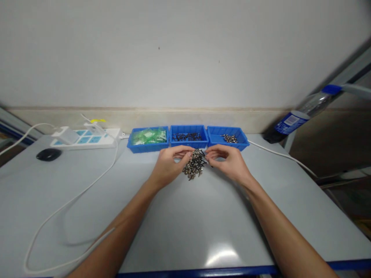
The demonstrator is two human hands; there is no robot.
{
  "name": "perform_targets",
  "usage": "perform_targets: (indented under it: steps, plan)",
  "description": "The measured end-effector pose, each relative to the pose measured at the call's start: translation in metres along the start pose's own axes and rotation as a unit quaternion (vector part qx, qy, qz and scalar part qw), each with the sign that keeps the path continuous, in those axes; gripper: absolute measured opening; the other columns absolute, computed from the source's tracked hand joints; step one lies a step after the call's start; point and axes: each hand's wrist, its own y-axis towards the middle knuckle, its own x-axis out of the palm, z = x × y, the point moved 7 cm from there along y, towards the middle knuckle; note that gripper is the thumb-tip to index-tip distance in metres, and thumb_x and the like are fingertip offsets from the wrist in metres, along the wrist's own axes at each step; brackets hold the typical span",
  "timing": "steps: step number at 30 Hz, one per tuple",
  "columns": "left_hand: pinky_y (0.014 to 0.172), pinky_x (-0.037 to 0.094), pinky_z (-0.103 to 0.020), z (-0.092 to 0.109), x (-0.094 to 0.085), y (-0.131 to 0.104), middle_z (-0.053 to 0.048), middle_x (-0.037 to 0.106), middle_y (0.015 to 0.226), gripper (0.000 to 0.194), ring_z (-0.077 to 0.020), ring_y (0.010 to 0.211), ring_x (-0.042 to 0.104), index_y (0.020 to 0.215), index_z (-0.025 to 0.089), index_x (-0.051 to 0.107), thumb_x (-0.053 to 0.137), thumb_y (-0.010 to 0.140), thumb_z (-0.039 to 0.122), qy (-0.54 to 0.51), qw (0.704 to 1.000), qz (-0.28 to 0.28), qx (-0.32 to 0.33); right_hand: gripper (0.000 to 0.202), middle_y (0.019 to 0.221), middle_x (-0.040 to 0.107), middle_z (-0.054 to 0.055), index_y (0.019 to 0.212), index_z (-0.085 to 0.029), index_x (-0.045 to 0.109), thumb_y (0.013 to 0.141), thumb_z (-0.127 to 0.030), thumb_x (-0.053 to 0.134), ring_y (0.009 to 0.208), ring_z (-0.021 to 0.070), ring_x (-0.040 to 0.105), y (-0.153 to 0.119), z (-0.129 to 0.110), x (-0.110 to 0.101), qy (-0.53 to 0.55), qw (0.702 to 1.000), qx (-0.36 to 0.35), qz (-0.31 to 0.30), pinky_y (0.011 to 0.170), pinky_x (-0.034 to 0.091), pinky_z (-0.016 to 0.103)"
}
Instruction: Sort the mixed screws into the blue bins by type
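A heap of small screws (193,169), some black and some silver, lies on the table between my hands. My left hand (169,165) is at the heap's left edge, thumb and fingertips drawn together over it. On the opposite side, my right hand (228,161) has its thumb and forefinger pinched close to the black screws. What either pinch holds is too small to make out. Just beyond stand a middle blue bin (189,144) with dark screws (188,137) and a right blue bin (228,145) with silver screws (230,138).
A left blue bin (149,148) contains green plastic packets (150,135). Further left are a power strip (108,143), a black mouse (48,155) and a looping white cable (77,192). At right, a bottle (291,122) leans near the metal frame. A wall rises behind the table (191,227).
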Motion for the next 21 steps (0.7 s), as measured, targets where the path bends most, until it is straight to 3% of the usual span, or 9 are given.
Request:
perform_targets:
  steps: [5, 13, 17, 19, 21]
  plan:
    - [0.082, 0.062, -0.027, 0.004, 0.014, -0.005, -0.009, 0.079, 0.101, 0.024, -0.0182, 0.09, 0.076, 0.108, 0.013, 0.073, 0.065, 0.088, 0.023, -0.022, 0.998, -0.062, 0.008, 0.027, 0.083, 0.078, 0.005, 0.089, -0.019, 0.075, 0.066, -0.028, 0.086, 0.078, 0.0184, 0.074, -0.007, -0.004, 0.007, 0.189, 0.979, 0.065, -0.028, 0.08, 0.059, 0.032]
    - [0.084, 0.062, -0.031, -0.001, 0.021, -0.007, -0.009, 0.079, 0.097, 0.021, -0.0208, 0.087, 0.077, 0.096, 0.014, 0.075, 0.075, 0.081, 0.03, -0.128, 0.985, -0.093, -0.069, 0.034, 0.083, 0.078, 0.003, 0.09, -0.022, 0.074, 0.064, -0.036, 0.09, 0.076, 0.0182, 0.074, -0.007, -0.001, 0.011, 0.247, 0.964, 0.093, -0.019, 0.082, 0.059, 0.036]
    - [0.089, 0.062, -0.035, -0.01, 0.017, -0.001, -0.011, 0.079, 0.095, 0.026, -0.0225, 0.089, 0.077, 0.096, 0.012, 0.075, 0.077, 0.078, 0.031, -0.161, 0.98, -0.05, -0.107, 0.032, 0.087, 0.077, 0.006, 0.093, -0.02, 0.073, 0.072, -0.043, 0.082, 0.078, 0.0202, 0.072, -0.004, -0.003, -0.007, 0.128, 0.99, 0.055, -0.008, 0.078, 0.057, 0.036]
    - [0.094, 0.06, -0.037, -0.014, 0.01, 0.005, -0.013, 0.079, 0.099, 0.031, -0.0232, 0.094, 0.076, 0.101, 0.01, 0.075, 0.076, 0.078, 0.03, -0.155, 0.982, -0.005, -0.108, 0.027, 0.088, 0.075, 0.007, 0.09, -0.019, 0.073, 0.075, -0.041, 0.078, 0.074, 0.0194, 0.068, -0.004, -0.007, -0.021, -0.039, 0.999, 0.013, -0.005, 0.07, 0.054, 0.033]
    - [0.101, 0.057, -0.039, -0.016, 0.002, 0.012, -0.015, 0.076, 0.113, 0.04, -0.0241, 0.104, 0.073, 0.114, 0.01, 0.071, 0.075, 0.079, 0.029, -0.151, 0.984, 0.03, -0.093, 0.023, 0.082, 0.072, 0.006, 0.088, -0.018, 0.073, 0.073, -0.035, 0.077, 0.068, 0.0187, 0.063, -0.007, -0.008, -0.029, -0.209, 0.977, -0.016, -0.033, 0.063, 0.049, 0.031]
